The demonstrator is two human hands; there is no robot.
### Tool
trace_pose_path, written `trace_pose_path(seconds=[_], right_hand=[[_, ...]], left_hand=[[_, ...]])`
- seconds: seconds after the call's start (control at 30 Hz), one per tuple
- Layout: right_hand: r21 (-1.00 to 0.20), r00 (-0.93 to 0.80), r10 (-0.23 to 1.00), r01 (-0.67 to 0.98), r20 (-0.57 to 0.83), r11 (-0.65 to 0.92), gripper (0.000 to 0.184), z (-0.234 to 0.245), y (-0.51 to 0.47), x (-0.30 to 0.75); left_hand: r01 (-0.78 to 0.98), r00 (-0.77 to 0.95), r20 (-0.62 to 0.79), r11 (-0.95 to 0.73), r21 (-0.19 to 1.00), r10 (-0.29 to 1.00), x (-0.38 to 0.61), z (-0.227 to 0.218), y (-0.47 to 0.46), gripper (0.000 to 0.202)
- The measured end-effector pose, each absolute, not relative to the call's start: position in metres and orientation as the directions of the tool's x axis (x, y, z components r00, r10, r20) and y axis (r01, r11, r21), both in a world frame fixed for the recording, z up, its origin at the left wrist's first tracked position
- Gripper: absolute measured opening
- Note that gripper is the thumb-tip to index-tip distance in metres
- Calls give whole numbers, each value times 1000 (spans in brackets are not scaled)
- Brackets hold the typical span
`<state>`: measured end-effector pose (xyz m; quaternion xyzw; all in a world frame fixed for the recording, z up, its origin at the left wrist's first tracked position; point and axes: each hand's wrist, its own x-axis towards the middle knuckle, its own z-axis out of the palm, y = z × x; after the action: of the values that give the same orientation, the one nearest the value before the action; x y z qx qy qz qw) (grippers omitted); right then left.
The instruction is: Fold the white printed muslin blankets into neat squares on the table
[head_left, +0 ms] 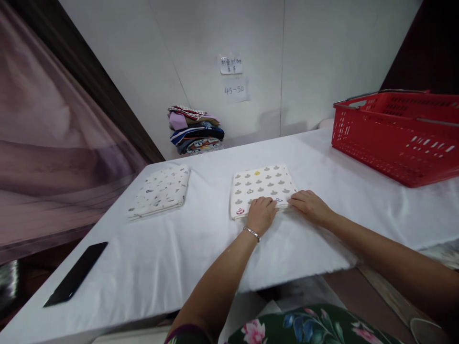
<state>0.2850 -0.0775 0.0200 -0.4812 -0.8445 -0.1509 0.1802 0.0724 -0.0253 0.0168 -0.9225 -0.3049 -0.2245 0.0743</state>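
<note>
A folded white cloth [260, 184] printed with grey, yellow and red motifs lies in front of me on the table. My left hand [262, 215], with a silver bracelet at the wrist, rests its fingers flat on the cloth's front edge. At the right front corner, my right hand [311, 206] touches the cloth with its fingers stretched out; its thumb is hard to make out. Farther left lies a second folded cloth [161, 191], white with small dark prints, apart from both hands.
A white sheet [150, 267] covers the table. A black flat object [77, 274] lies near the left edge. A red plastic basket [390, 138] stands at the right. Folded fabrics [196, 131] are piled by the wall, below paper signs [234, 90]. A pinkish curtain [64, 143] hangs left.
</note>
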Motion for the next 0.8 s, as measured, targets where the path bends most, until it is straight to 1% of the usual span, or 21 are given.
trace_pose_path(seconds=[0.2,0.33,0.57,0.8], right_hand=[[183,-452,703,886,548,427,22,23,-73,282],[186,-527,685,840,503,509,23,14,-73,283],[165,-522,711,844,472,510,23,11,-75,286],[147,-544,700,826,463,545,29,8,-75,299]], left_hand=[[605,710,518,-790,-101,477,75,12,-18,18],[571,750,494,-807,-149,440,75,6,-19,17],[595,732,478,-797,-102,486,70,8,-25,20],[591,747,439,-801,-95,500,62,7,-24,22]])
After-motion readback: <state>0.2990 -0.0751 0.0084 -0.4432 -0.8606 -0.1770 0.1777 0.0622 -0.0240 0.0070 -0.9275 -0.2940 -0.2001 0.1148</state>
